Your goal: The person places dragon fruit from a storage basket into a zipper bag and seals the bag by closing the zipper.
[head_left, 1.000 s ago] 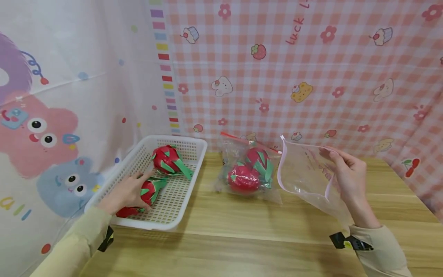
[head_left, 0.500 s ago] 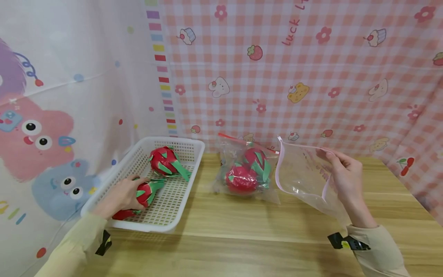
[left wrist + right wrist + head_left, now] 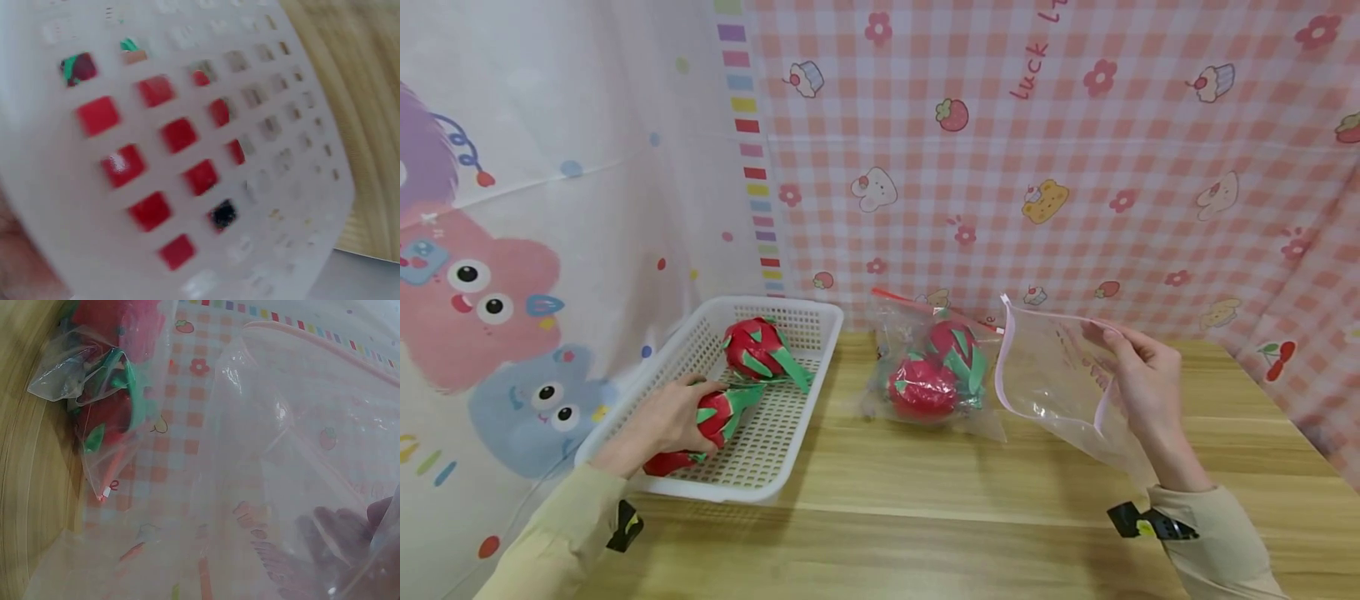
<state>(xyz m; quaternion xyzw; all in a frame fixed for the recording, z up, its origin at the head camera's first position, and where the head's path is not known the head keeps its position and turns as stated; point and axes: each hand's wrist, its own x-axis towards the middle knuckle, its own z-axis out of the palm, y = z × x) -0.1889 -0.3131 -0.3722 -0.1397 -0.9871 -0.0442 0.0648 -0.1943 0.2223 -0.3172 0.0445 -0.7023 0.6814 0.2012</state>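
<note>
My left hand [image 3: 668, 422] reaches into a white plastic basket [image 3: 829, 367] and grips a red toy dragon fruit [image 3: 713, 414] with green leaf tips. A second dragon fruit [image 3: 673, 461] lies under that hand near the front, mostly hidden. Farther back in the basket rests another dragon fruit [image 3: 754, 346]. On the right, my right hand [image 3: 1150, 375] pinches the rim of a clear zip bag [image 3: 1052, 367] with a pink edge, its mouth spread apart. In the left wrist view the basket wall [image 3: 56, 206] blocks the hand's hold.
Between the basket and the pink-edged bag, a red-slider zip bag [image 3: 880, 333] holding two dragon fruits stands on the wooden table [image 3: 880, 517]. A checked cloth [image 3: 1000, 167] hangs behind, and a white printed cloth [image 3: 625, 125] hangs at the left.
The view has shifted slightly. My left hand has settled around the middle dragon fruit, which has moved very little. The right hand still holds the bag in the same place.
</note>
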